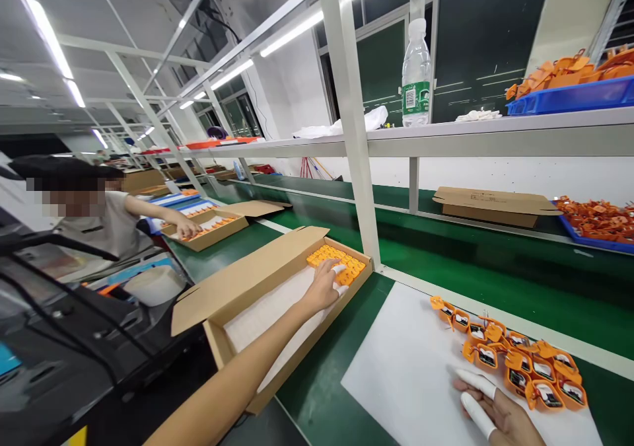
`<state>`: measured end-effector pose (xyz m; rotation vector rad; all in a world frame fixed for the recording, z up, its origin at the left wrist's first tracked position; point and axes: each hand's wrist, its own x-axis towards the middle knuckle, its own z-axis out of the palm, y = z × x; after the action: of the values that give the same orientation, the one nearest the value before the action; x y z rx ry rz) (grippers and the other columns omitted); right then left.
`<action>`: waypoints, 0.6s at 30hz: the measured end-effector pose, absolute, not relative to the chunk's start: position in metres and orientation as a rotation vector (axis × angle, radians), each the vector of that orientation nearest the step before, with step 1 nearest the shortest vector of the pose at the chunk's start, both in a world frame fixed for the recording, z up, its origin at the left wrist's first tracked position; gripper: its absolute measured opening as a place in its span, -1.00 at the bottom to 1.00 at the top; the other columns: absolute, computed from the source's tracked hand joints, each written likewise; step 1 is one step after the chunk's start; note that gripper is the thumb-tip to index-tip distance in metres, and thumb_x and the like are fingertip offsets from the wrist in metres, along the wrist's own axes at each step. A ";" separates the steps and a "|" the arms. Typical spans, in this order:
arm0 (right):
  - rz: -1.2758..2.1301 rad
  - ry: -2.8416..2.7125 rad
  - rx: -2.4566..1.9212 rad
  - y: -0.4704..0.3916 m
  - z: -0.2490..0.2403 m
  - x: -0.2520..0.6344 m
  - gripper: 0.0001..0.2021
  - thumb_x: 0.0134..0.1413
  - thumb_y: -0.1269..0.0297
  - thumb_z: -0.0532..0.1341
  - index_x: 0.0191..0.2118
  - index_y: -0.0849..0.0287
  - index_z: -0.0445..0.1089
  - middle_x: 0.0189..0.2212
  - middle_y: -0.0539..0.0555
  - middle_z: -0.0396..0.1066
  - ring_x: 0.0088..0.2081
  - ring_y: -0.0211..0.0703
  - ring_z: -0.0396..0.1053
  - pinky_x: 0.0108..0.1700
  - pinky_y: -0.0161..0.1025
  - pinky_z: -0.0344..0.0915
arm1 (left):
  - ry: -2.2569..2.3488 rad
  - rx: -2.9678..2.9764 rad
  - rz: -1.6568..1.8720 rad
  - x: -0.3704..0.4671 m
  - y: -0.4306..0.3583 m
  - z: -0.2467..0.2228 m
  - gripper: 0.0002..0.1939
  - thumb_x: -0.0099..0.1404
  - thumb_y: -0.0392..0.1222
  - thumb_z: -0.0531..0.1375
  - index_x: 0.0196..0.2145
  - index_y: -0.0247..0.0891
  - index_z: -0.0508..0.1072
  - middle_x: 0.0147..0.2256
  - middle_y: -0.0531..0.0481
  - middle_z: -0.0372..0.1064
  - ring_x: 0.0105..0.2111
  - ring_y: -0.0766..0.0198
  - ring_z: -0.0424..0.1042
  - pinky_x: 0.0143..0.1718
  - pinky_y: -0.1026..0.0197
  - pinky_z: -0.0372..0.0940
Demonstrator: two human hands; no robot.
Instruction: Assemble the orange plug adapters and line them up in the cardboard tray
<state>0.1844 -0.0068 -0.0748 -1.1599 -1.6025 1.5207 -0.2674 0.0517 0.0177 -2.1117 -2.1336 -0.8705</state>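
Note:
My left hand [323,290] reaches into a long cardboard box [292,378], over the near edge of the packed rows of yellow-orange plastic pieces [349,269]. White finger covers show on it; its visible fingers are apart, and I make out nothing between them. White lining [270,307] covers the rest of the box floor. At the lower right, my right hand [495,406] hovers over a white sheet [396,360], fingers apart with nothing between them. Beside it sits a cluster of orange plastic housings [542,370] with dark and white insides, several with flaps raised.
A white post [349,115] rises behind the box. On the shelf stand a plastic bottle [416,76] and a blue tray [569,97] of orange parts. Another blue tray [597,234] and a folded carton [495,201] lie below. At left, a co-worker's hand [185,226] is at another box [211,238].

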 end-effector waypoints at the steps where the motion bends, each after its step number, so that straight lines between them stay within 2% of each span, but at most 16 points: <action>1: 1.527 -1.601 -1.154 -0.007 -0.075 0.185 -0.45 -0.01 0.03 0.36 0.10 0.17 0.50 0.10 0.25 0.49 0.21 0.16 0.37 0.24 -0.15 0.31 | -2.163 -2.088 -0.898 -0.268 0.050 0.025 -0.56 0.18 -0.22 0.24 0.04 -0.28 0.42 0.15 -0.28 0.33 0.22 -0.13 0.24 0.26 -0.20 0.14; 3: 1.534 -1.595 -1.152 -0.007 -0.075 0.184 -0.44 -0.01 0.04 0.36 0.12 0.18 0.49 0.11 0.25 0.49 0.21 0.16 0.36 0.25 -0.14 0.28 | -2.240 -2.058 -0.942 -0.270 0.046 0.039 -0.57 0.30 -0.12 0.15 0.09 -0.30 0.38 0.06 -0.26 0.41 0.10 -0.04 0.38 0.15 -0.10 0.27; 5: 1.526 -1.583 -1.161 -0.008 -0.073 0.183 -0.43 -0.01 0.03 0.37 0.11 0.18 0.49 0.11 0.27 0.48 0.21 0.16 0.36 0.26 -0.12 0.26 | -2.331 -2.088 -0.939 -0.271 0.041 0.049 -0.63 0.33 -0.11 0.08 0.03 -0.30 0.42 -0.07 -0.20 0.50 -0.05 0.02 0.48 0.01 0.00 0.37; 8: 1.497 -1.567 -1.179 -0.009 -0.071 0.180 -0.45 -0.04 0.03 0.38 0.07 0.19 0.52 0.10 0.27 0.49 0.19 0.17 0.39 0.26 -0.11 0.26 | -2.462 -2.229 -0.832 -0.268 0.032 0.054 -0.81 0.24 -0.15 0.12 -0.31 -0.24 0.51 -0.32 -0.09 0.56 -0.24 0.04 0.52 -0.18 0.10 0.41; 11: 1.471 -1.554 -1.185 -0.010 -0.071 0.178 -0.49 -0.06 0.07 0.39 0.03 0.16 0.54 0.06 0.25 0.52 0.17 0.18 0.42 0.24 -0.09 0.30 | -2.574 -2.312 -0.708 -0.261 0.026 0.051 -0.90 0.10 -0.20 0.16 -0.54 -0.18 0.41 -0.49 -0.01 0.48 -0.39 0.07 0.48 -0.33 0.16 0.36; 14: 1.456 -1.559 -1.179 -0.010 -0.074 0.178 -0.51 -0.04 0.09 0.38 0.04 0.14 0.53 0.06 0.23 0.53 0.16 0.17 0.43 0.21 -0.11 0.34 | -2.651 -2.300 -0.662 -0.254 0.025 0.046 -0.94 0.02 -0.24 0.15 -0.58 -0.17 0.34 -0.53 0.00 0.42 -0.43 0.08 0.44 -0.37 0.17 0.31; 18: 1.406 -1.587 -1.185 -0.013 -0.073 0.176 -0.50 0.04 0.00 0.32 0.07 0.12 0.51 0.06 0.23 0.53 0.13 0.15 0.46 0.17 -0.12 0.40 | -2.691 -2.271 -0.654 -0.250 0.023 0.043 -0.97 0.02 -0.23 0.13 -0.55 -0.19 0.33 -0.49 -0.02 0.43 -0.41 0.08 0.43 -0.36 0.17 0.30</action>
<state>0.1761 -0.0129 -0.0730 -1.1851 -1.5872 1.4064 -0.2500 0.0231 0.0428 -2.2708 -2.6908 -0.6539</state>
